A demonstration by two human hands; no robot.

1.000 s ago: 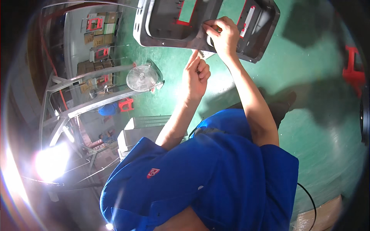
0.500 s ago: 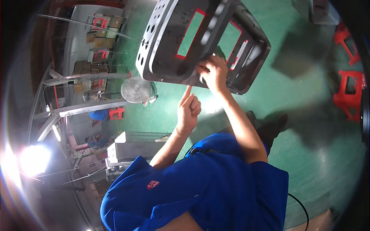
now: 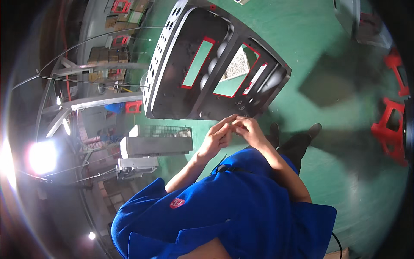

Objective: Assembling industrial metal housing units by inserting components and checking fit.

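Observation:
A black, box-shaped metal housing (image 3: 172, 82) hangs tilted in front of me, with red-edged rectangular cutouts in its face and a pale side strip (image 3: 152, 71) full of round holes. Just below its lower edge, my left hand (image 3: 217, 139) and my right hand (image 3: 251, 131) meet at the fingertips. Both are closed, with thumbs and fingers pinched together. Anything between the fingers is too small or too covered to make out. Thin wires (image 3: 103, 32) run from the left to the housing's perforated side.
Grey finned metal units (image 3: 157, 146) stand at my left. Red plastic stools (image 3: 390, 129) are at the right on the green floor (image 3: 345, 142). Another hanging housing (image 3: 366, 26) is at the upper right. Cardboard boxes (image 3: 103, 55) and a bright lamp (image 3: 42, 157) are at the far left.
My right hand has come away from the housing's face, down to my left hand, which no longer points with its index finger. The housing appears shifted left and turned in view.

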